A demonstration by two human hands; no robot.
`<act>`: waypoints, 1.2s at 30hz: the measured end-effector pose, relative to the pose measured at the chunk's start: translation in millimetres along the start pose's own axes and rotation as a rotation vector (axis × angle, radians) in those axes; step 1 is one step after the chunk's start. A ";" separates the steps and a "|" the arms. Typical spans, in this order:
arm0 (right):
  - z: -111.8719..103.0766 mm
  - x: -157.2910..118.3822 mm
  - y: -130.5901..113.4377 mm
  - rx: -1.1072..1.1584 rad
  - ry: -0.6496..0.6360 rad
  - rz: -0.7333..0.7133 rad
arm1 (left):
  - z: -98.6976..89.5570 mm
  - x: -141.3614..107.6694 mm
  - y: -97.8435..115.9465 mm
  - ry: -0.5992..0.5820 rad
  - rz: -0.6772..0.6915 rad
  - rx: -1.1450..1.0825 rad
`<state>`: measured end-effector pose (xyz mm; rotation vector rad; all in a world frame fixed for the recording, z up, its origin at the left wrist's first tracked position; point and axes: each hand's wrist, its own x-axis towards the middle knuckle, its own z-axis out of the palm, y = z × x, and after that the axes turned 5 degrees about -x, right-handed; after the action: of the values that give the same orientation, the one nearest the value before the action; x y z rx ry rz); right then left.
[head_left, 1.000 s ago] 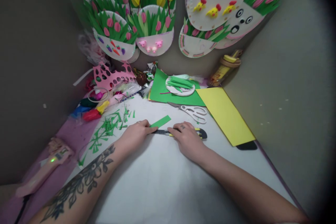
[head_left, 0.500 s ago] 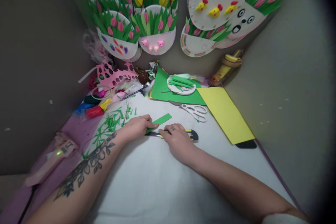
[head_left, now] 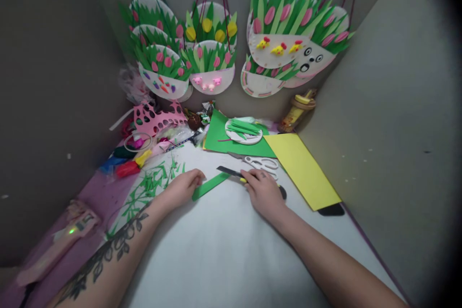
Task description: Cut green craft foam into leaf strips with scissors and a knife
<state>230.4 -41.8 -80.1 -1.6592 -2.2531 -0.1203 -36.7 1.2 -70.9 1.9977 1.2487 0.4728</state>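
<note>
Pink and lit by a small green light, a corded tool (head_left: pixel 57 252) lay well to the left of the green strip (head_left: pixel 211 186). Between the two, thin green scraps (head_left: pixel 149 185) were strewn beside your tattooed forearm (head_left: pixel 119 250). Your left grip (head_left: pixel 185 187) sat just beside the strip's near left end, fingers curled inward; whether they pinched it could not be told. The strip itself slanted across the white surface of the desk (head_left: pixel 216 250), in front of you and between your two hands. Beyond it, green sheets (head_left: pixel 215 140) bore a white plate (head_left: pixel 248 141) of cut green pieces (head_left: pixel 245 126). At its right end you held a cutter (head_left: pixel 231 172) clasped in your right grip (head_left: pixel 263 187), the dark blade overlapping that end in view. White-handled scissors (head_left: pixel 265 162) rested past the strip, to its right, and farther right lay a yellow sheet (head_left: pixel 305 171).
</note>
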 end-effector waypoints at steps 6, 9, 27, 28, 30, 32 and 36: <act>14.9 9.7 18.2 -0.184 -0.121 0.145 | 17.9 -15.1 25.6 0.039 -0.001 0.508; 17.5 9.0 10.3 -0.146 -0.047 0.150 | 21.1 -14.9 25.9 0.056 -0.027 0.567; 18.8 1.5 -88.6 1.510 -0.012 0.614 | 45.8 -31.3 35.0 0.301 0.068 -0.150; 19.9 1.6 -87.7 1.520 0.019 0.630 | 45.5 -32.9 32.8 0.320 0.063 -0.167; 21.2 3.4 -82.6 1.556 0.134 0.642 | 43.2 -35.3 29.3 0.339 0.074 -0.203; 21.5 5.9 -74.5 1.589 0.240 0.650 | 39.3 -36.2 26.5 0.345 0.097 -0.243; 20.5 9.0 -57.3 1.616 0.311 0.672 | 29.9 -34.1 20.6 0.367 0.124 -0.349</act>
<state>169.6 -46.3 -89.0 -1.0842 -0.7653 1.1484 -20.7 -46.0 -73.5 1.7414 1.1587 1.0805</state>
